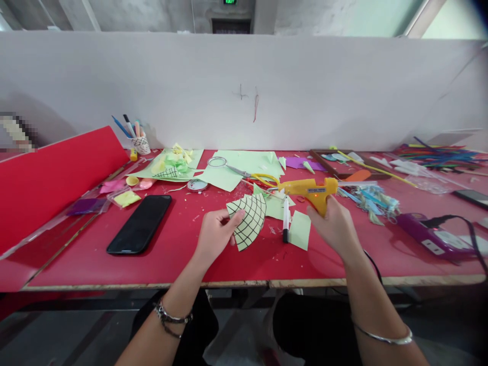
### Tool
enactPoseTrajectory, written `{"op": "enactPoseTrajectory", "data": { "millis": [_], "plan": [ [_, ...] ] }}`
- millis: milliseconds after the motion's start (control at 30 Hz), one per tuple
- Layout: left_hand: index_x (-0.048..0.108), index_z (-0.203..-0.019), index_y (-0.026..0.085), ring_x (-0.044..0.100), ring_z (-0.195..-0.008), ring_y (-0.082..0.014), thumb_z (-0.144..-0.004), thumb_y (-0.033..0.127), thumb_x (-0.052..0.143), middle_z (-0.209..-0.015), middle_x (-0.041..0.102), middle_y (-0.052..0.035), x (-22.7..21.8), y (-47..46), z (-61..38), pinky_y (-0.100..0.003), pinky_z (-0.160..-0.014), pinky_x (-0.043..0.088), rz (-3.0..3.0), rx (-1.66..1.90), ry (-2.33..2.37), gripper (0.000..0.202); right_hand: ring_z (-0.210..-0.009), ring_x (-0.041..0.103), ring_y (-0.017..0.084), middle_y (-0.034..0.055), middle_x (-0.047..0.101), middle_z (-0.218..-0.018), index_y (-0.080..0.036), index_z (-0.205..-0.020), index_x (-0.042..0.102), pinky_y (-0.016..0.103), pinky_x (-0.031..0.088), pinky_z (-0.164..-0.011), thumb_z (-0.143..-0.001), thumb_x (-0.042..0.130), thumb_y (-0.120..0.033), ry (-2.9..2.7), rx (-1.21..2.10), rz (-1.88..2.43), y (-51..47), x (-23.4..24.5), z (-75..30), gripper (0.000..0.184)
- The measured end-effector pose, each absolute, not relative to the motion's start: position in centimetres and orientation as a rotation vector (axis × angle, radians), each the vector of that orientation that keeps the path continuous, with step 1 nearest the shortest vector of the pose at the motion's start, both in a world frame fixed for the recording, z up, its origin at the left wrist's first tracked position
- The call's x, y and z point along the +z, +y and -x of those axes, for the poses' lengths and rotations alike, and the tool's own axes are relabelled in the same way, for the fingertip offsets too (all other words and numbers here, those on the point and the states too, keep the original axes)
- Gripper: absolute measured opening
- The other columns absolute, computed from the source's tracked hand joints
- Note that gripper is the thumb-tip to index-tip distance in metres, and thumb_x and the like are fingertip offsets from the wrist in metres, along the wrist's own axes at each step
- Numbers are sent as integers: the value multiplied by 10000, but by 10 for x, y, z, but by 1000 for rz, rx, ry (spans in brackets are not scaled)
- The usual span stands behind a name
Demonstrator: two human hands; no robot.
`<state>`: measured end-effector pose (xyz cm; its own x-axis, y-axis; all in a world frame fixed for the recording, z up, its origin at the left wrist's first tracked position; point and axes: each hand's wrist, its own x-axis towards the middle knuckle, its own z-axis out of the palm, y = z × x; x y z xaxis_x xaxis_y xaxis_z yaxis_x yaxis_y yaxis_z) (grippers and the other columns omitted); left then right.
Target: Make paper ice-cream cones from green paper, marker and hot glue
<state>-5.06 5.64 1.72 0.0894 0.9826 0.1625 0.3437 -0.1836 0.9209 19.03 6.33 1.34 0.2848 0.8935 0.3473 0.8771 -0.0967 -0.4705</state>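
Between the thumb and fingers of my left hand (219, 231) is a fan-shaped piece of pale green paper (249, 221) with a black crosshatch drawn on it. My right hand (335, 226) is wrapped round the handle of a yellow hot glue gun (310, 189). Its nozzle points left, above and to the right of the paper fan. Below the gun lie a black-and-white marker (285, 221) and a small green paper rectangle (300, 230). Yellow-handled scissors (263, 178) rest just behind the nozzle.
A black phone (141, 223) lies on the left of the red table. Pens stand in a patterned cup (141, 144) at the back left. Green paper sheets (224, 175) cover the back middle. On the right are a purple power strip (434, 236) and blue tassels (371, 200).
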Motion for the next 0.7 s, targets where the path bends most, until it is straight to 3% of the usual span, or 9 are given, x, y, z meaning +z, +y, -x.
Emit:
{"op": "enactPoseTrajectory", "data": {
  "millis": [100, 233, 400, 567, 700],
  "plan": [
    [441, -468, 153, 449, -309, -84, -753, 379, 526, -304, 410, 52, 15, 57, 51, -188, -382, 295, -1631, 1105, 1326, 374, -625, 514, 213, 80, 561, -733, -152, -899, 491, 283, 344, -518, -717, 459, -432, -1507, 14, 2046, 70, 5, -208, 335],
    [410, -459, 159, 450, -303, -84, -756, 369, 519, -296, 393, 56, 14, 57, 50, -187, -375, 284, -1627, 1116, 1302, 380, -800, 541, 251, 159, 566, -914, -92, -1054, 442, 316, 390, -634, -777, 381, -340, -1545, -72, 2098, 78, -11, -233, 377],
    [421, -461, 154, 455, -304, -84, -754, 401, 517, -299, 400, 54, 15, 57, 48, -181, -373, 290, -1642, 1089, 1319, 395, -882, 525, 278, 214, 541, -944, -30, -972, 495, 347, 390, -722, -792, 350, -286, -1614, -119, 2216, 81, -21, -245, 344],
    [407, -441, 152, 443, -300, -81, -748, 400, 532, -288, 410, 51, 15, 57, 48, -181, -375, 290, -1638, 1107, 1329, 413, -924, 520, 306, 234, 546, -945, -17, -935, 543, 369, 385, -745, -809, 378, -349, -1691, -272, 2436, 66, -4, -238, 391],
    [376, -421, 157, 430, -298, -76, -740, 376, 553, -283, 406, 54, 14, 57, 47, -184, -374, 284, -1630, 1166, 1301, 425, -877, 546, 318, 177, 603, -877, -109, -840, 606, 389, 391, -670, -802, 372, -420, -1698, -261, 2564, 44, 24, -230, 392]
  ]
}}
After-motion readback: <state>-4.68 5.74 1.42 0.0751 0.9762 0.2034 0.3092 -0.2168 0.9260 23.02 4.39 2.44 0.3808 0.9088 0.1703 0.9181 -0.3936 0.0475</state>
